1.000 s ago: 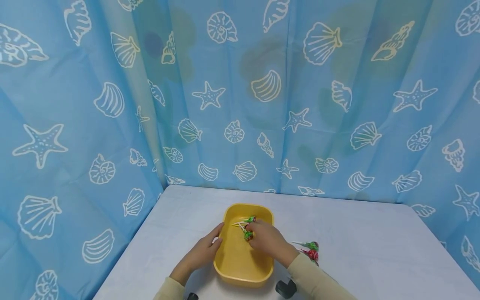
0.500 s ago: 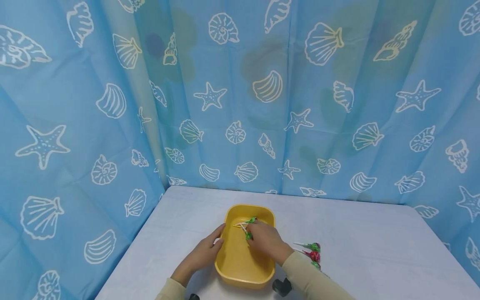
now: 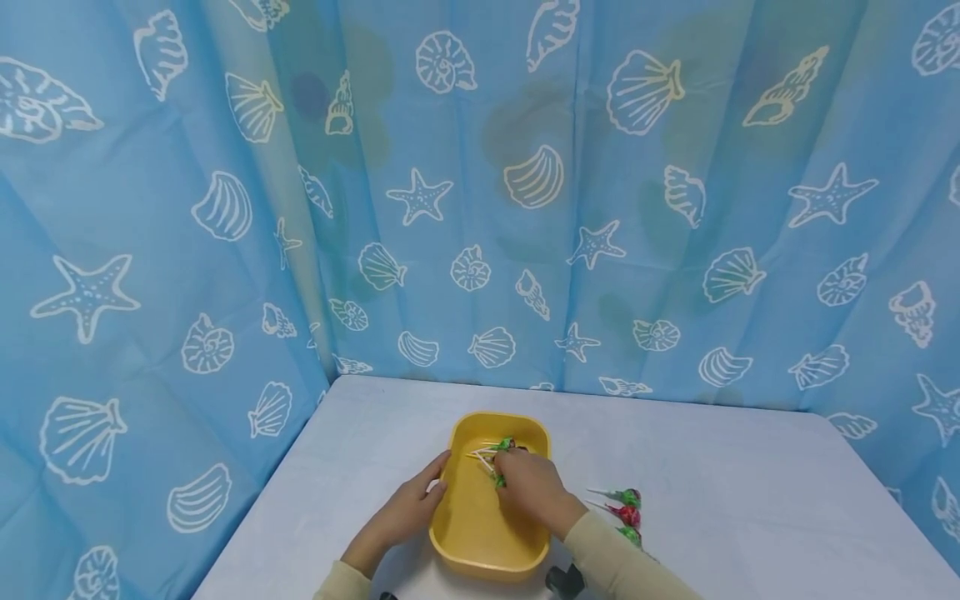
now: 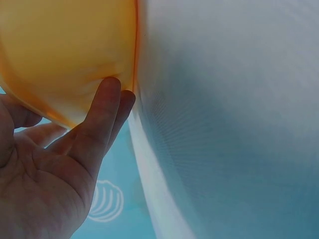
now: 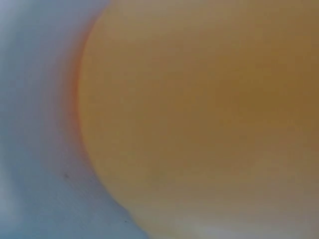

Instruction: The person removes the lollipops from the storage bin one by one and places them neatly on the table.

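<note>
A person's right hand reaches into a yellow tray toward lollipops lying in its far half, while the left hand rests against the tray's outer side on a counter. The left wrist view shows that grip loose, its fingers straight and touching the wall, presumably to steady the tray against the other hand's work. The right grip is bent downward among the sweets; its fingertips are hidden and the right wrist view is a blur of yellow, so whether it pinches a lollipop cannot be told. Sticks inside point mostly left, wrapped heads toward the right hand, perhaps to keep them lined up. By count: two hands, one tray and at least two green-wrapped heads inside, overlapping sticks preventing a full tally. To the tray's right, three heads show in a near row, a green lollipop, a red lollipop and another green lollipop; a sleeve may cover more. One shell-print curtain hangs behind.
</note>
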Demonstrator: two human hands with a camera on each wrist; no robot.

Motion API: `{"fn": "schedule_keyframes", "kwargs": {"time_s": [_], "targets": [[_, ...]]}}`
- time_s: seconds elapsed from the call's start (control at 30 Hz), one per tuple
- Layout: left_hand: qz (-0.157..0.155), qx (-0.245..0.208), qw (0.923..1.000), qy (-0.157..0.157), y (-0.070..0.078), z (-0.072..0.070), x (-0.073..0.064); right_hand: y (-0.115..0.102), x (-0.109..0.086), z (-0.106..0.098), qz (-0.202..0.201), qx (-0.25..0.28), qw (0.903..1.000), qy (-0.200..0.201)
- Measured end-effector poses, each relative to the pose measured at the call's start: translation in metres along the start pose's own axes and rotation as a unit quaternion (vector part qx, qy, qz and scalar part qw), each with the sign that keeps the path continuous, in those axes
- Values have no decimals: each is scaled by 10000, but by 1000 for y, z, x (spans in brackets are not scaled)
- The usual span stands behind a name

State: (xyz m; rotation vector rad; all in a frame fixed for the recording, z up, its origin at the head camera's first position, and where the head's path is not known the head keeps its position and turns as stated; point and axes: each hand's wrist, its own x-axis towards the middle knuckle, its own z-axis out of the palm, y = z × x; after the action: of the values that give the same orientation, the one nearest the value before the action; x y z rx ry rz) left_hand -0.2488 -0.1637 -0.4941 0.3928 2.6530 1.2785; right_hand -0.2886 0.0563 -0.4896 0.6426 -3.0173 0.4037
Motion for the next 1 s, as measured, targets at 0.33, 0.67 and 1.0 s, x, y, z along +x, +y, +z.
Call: {"fn": "schedule_keyframes", "kwargs": {"time_s": [0.33, 0.67, 1.0], "targets": [[59, 78, 9999, 69, 2, 0, 0, 4, -9, -10, -154, 523, 9984, 169], [144, 81, 9998, 61, 2, 0, -1, 10, -23, -24, -251, 912, 9943, 483], [40, 111, 9999, 47, 2, 2, 0, 17, -35, -31, -331, 947, 9920, 768]]}}
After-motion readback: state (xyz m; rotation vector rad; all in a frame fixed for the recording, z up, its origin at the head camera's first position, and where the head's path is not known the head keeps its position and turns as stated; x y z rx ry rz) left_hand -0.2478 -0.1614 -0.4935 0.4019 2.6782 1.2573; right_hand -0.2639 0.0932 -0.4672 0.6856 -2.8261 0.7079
